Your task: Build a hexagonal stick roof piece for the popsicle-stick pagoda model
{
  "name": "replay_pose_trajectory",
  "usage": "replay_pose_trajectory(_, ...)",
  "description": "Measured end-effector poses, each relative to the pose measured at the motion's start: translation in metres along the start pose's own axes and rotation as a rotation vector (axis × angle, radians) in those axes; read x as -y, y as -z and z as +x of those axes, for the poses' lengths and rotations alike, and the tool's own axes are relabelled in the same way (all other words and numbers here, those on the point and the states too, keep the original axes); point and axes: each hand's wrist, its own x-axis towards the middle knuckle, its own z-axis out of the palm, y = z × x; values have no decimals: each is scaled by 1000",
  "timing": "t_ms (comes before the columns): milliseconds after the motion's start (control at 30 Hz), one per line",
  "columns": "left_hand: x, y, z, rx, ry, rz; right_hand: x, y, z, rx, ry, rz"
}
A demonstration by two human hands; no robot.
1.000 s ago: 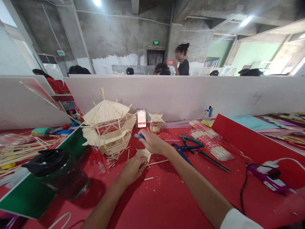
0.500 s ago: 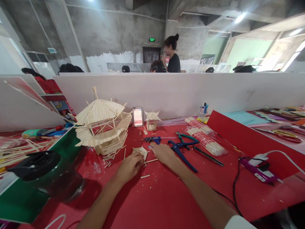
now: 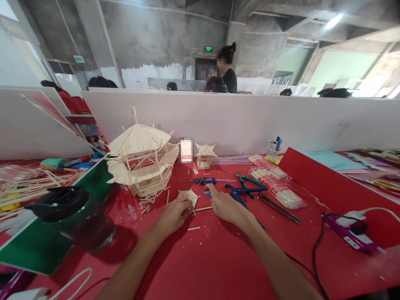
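My left hand (image 3: 176, 213) has its fingers curled at the near edge of a small angular frame of wooden sticks (image 3: 189, 195), partly covering it. A loose stick (image 3: 203, 208) lies between my hands. Close to a blue glue gun (image 3: 204, 181), my right hand (image 3: 225, 205) is palm down with the index finger stretched out and the other fingers partly hidden. A light-blue bit (image 3: 208, 193) shows by its fingertips; I cannot tell what it belongs to. Behind stand a small stick pavilion (image 3: 205, 156) and a large two-tiered one (image 3: 142, 156).
Blue cutters (image 3: 236, 193), green-handled pliers (image 3: 251, 183) and a dark slim tool (image 3: 284, 209) lie right of my hand, before bagged sticks (image 3: 276, 185). A dark bottle (image 3: 73, 221) stands left. A purple power strip (image 3: 348, 233) is at right; a white partition (image 3: 250, 121) closes the back.
The view has shifted, so everything sits a little further right. My right hand has drawn slightly right and its index finger now points up at the glue gun. My left hand stays at the frame.
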Motion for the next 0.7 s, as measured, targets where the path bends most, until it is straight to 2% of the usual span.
replay_pose_trajectory(67,-1,1,0,5,3,1,-7,-3,-4,-59,130,213)
replay_pose_trajectory(133,-3,2,0,13,22,1,-13,-12,-3,-130,202,462)
replay_pose_trajectory(300,-4,4,0,9,42,-16,-18,-32,11,-168,185,1106)
replay_pose_trajectory(433,-1,3,1,-3,43,-18,-14,-37,14,-82,207,1474)
replay_pose_trajectory(500,-2,3,1,-4,35,-21,-13,-40,14,-59,212,1530)
replay_pose_trajectory(567,-3,3,2,-5,37,-23,-13,-44,15,-94,201,1499)
replay_pose_trajectory(700,-4,3,1,-12,99,-4,-12,-53,20,-201,164,1283)
